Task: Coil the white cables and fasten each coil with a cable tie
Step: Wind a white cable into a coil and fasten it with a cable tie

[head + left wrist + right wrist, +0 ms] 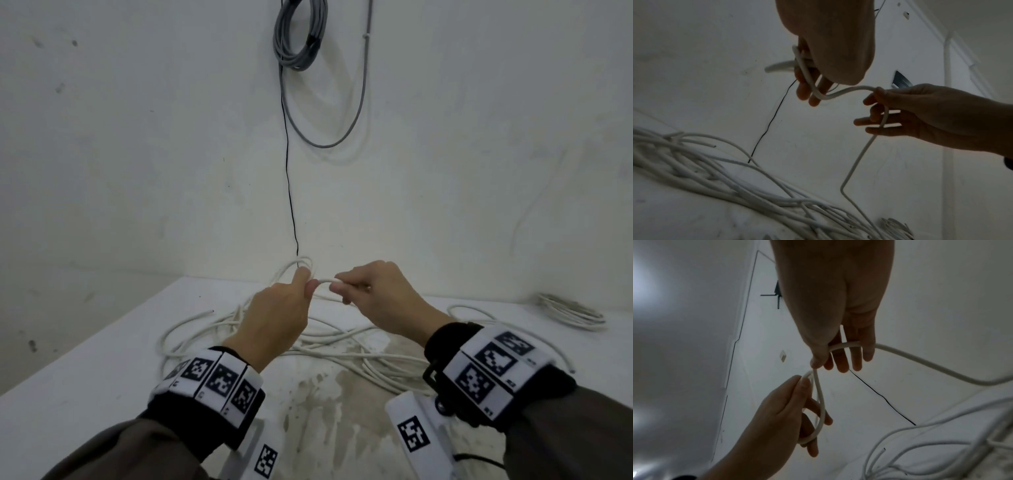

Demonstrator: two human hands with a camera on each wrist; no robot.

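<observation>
Both hands are raised above a white table (85,359), close together. My left hand (284,308) pinches a small loop of white cable (325,281), and in the left wrist view the cable (805,71) bends through the left hand (818,84). My right hand (373,294) pinches the same cable a short way along; in the right wrist view the cable (846,345) crosses under the fingers (857,356) and trails off right. Below the hands a loose tangle of white cables (342,346) lies spread on the table. No cable tie shows.
A finished-looking white coil (572,313) lies at the table's far right by the wall. A grey cable coil (299,34) hangs high on the wall, and a thin black wire (291,192) drops from it to the table. The table's front is stained (325,411).
</observation>
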